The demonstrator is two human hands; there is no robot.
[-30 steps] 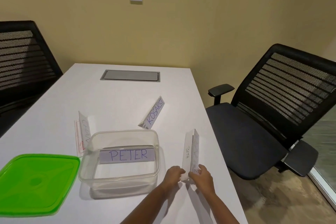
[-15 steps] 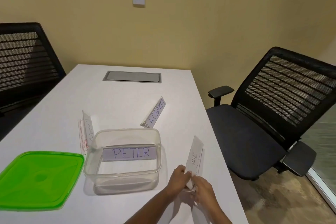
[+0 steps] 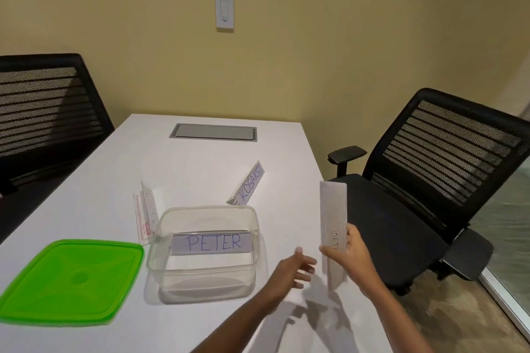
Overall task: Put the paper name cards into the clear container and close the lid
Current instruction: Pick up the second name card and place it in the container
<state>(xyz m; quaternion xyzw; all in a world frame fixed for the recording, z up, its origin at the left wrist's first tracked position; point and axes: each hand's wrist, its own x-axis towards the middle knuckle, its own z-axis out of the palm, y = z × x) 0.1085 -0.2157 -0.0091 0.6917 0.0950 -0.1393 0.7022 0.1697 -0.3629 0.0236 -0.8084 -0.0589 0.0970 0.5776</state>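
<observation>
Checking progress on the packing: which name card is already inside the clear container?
The PETER card, standing inside the clear container. The KOSAKSI card and another stand on the table; the right hand holds the fourth.

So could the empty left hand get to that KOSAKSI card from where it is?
Probably yes. The left hand is open and empty; the KOSAKSI card stands behind the clear container, so it would reach over or around it.

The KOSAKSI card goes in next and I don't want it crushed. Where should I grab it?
Pinch the KOSAKSI card at its top ridge from above. It stands as a folded tent, so the two sides meet there and should press flat; its near end sits close to the clear container.
</observation>
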